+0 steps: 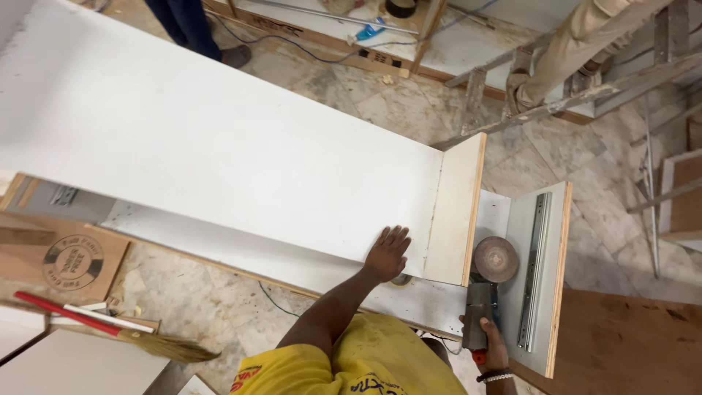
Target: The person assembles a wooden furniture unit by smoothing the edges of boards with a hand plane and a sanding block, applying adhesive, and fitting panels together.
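Two hands at work, one item each. Left hand (387, 252): laid flat, fingers spread wide, palm pressing on the near edge of the long white laminated board (219, 146); it grips nothing, only bears down. Right hand (491, 344): fingers wrapped shut around the grey body of an angle grinder (486, 296), whose brownish sanding disc (496, 259) sits just beside the bare plywood end panel (455, 208) fixed across the board's right end; whether disc and edge actually touch cannot be told. Step in hand, by my reading: dressing or trimming the plywood edge at that end while the board is steadied. Continuing would call for firm downward pressure from the flat hand and a level, controlled pass of the disc along the edge. Further stock: a second white panel (545, 278) to the right carrying a metal drawer slide (534, 271), lying open-faced; a lower white board (241, 249) beneath the main one. Containers: none seen holding anything. Floor items: red-handled broom (110, 325), printed cardboard sheet (62, 260), marble-pattern floor tiles (219, 307). Other persons: dark trouser legs (183, 25) at top left, a tan-trousered leg (570, 44) on a ladder frame (556, 88) at top right.
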